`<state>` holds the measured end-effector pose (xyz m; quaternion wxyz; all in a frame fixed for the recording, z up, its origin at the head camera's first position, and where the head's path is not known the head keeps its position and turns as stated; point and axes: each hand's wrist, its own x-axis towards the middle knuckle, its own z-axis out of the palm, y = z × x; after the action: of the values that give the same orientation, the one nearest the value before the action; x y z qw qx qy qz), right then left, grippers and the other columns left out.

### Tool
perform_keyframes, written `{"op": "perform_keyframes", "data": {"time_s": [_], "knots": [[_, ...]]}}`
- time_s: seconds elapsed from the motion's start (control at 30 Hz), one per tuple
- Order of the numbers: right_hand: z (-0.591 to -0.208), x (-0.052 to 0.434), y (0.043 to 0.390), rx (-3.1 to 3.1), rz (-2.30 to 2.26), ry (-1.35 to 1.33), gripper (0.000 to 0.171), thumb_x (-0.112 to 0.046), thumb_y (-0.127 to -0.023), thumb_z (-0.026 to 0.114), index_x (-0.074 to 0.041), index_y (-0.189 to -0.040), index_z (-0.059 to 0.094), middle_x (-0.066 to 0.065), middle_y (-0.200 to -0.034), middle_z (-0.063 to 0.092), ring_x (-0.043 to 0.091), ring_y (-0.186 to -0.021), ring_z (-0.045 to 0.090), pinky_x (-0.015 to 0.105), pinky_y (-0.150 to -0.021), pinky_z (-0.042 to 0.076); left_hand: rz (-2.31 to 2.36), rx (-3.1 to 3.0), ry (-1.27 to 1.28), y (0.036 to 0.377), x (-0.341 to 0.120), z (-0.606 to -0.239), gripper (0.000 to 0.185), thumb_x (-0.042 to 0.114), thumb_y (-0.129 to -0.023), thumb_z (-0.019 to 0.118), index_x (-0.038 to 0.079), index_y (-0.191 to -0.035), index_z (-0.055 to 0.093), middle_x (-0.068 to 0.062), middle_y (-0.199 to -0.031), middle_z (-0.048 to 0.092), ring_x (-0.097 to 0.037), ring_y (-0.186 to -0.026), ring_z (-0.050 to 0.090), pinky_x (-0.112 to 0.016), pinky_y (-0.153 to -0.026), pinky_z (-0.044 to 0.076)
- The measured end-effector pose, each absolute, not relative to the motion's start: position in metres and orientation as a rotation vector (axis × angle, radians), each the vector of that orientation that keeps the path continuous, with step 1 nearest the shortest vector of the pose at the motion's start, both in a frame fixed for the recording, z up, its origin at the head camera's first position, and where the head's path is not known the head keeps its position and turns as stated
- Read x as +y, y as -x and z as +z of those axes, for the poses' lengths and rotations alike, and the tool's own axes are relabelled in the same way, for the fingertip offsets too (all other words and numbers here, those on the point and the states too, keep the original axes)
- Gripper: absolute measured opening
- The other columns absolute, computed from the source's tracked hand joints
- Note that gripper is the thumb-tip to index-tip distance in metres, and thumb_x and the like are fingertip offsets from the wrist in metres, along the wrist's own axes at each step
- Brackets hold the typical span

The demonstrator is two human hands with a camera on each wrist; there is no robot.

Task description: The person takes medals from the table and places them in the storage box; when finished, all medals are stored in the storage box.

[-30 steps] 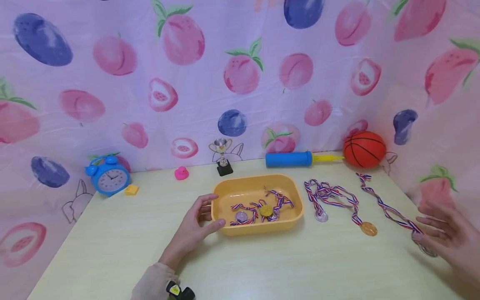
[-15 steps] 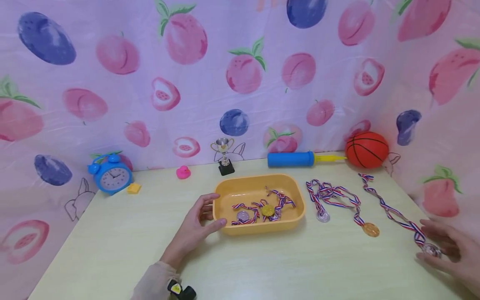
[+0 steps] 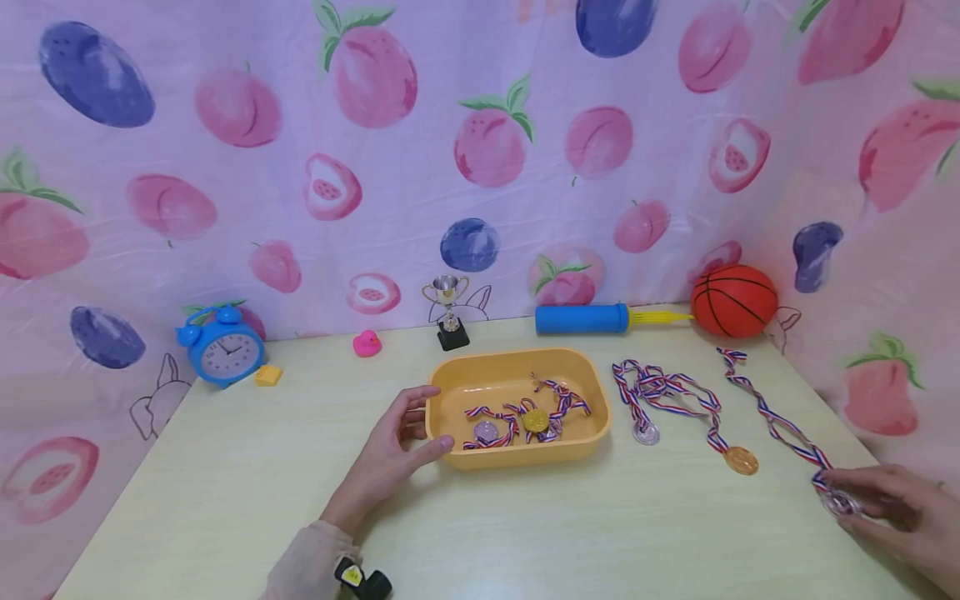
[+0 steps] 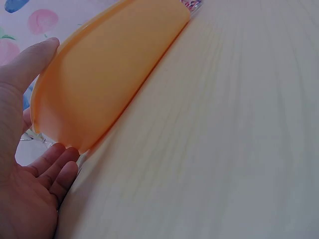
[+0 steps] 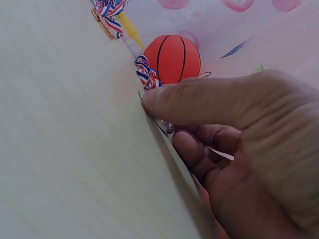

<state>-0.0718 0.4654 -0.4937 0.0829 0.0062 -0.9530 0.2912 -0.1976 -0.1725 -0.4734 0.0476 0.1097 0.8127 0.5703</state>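
Note:
My left hand (image 3: 386, 454) holds the left end of a yellow plastic basin (image 3: 517, 457). In the left wrist view the thumb lies on the rim and the fingertips (image 4: 64, 154) touch the wall low down. Medals on striped ribbons lie inside, among them a gold medal (image 3: 536, 421) and a silver medal (image 3: 486, 432). At the far right, my right hand (image 3: 903, 512) pinches another silver medal (image 3: 836, 502) at the table surface, its twisted ribbon (image 3: 780, 427) stretching back along the table. Part of this medal hides behind the thumb (image 5: 194, 102) in the right wrist view.
Between basin and right hand lie a silver medal (image 3: 646, 433) and a bronze-coloured medal (image 3: 741, 460) with ribbons. Along the back stand a blue alarm clock (image 3: 228, 354), yellow block (image 3: 268, 375), pink duck (image 3: 367, 343), trophy cup (image 3: 450, 310), blue pump (image 3: 581, 319) and basketball (image 3: 733, 302).
My right hand has come down onto the silver medal at the far right, and that medal has shifted a little left. The left hand stays on the basin.

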Motion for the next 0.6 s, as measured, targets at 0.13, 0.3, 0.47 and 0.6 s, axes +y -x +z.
{"op": "perform_keyframes", "data": {"time_s": [0.13, 0.3, 0.47, 0.6], "knots": [[-0.4894, 0.4642, 0.0746, -2.907, 0.796, 0.012, 0.046, 0.001, -0.090, 0.089, 0.002, -0.134, 0.076, 0.017, -0.123, 0.068, -0.009, -0.085, 0.051, 0.013, -0.071, 0.052, 1.742, 2.481, -0.335, 0.1979, -0.1728, -0.4740, 0.073, 0.027, -0.099, 0.088, 0.025, -0.161, 0.050, -0.008, -0.152, 0.062, -0.030, -0.133, 0.060, -0.049, -0.117, 0.049], [-0.4927, 0.4619, 0.0736, -2.822, 0.836, 0.026, 0.045, 0.005, -0.085, 0.091, 0.005, -0.128, 0.077, -0.001, -0.108, 0.068, -0.003, -0.079, 0.054, 0.014, -0.068, 0.050, 1.744, 2.482, -0.332, 0.1980, -0.1724, -0.4740, 0.072, 0.027, -0.099, 0.088, 0.026, -0.161, 0.051, -0.008, -0.152, 0.062, -0.030, -0.133, 0.060, -0.050, -0.117, 0.049], [-0.4939, 0.4577, 0.0714, -2.741, 0.912, 0.093, 0.045, 0.004, -0.088, 0.090, 0.010, -0.129, 0.071, -0.015, -0.095, 0.065, 0.000, -0.076, 0.053, 0.016, -0.064, 0.048, 1.741, 2.485, -0.316, 0.1983, -0.1715, -0.4741, 0.072, 0.027, -0.099, 0.088, 0.027, -0.160, 0.051, -0.008, -0.152, 0.062, -0.029, -0.132, 0.060, -0.048, -0.116, 0.050], [-0.4938, 0.4562, 0.0706, -2.687, 0.967, 0.096, 0.047, 0.011, -0.086, 0.088, 0.012, -0.128, 0.067, -0.021, -0.094, 0.062, 0.000, -0.077, 0.053, 0.016, -0.064, 0.047, 1.741, 2.479, -0.309, 0.1982, -0.1713, -0.4737, 0.071, 0.027, -0.099, 0.088, 0.029, -0.160, 0.051, -0.008, -0.152, 0.062, -0.030, -0.132, 0.061, -0.046, -0.116, 0.051]]}}
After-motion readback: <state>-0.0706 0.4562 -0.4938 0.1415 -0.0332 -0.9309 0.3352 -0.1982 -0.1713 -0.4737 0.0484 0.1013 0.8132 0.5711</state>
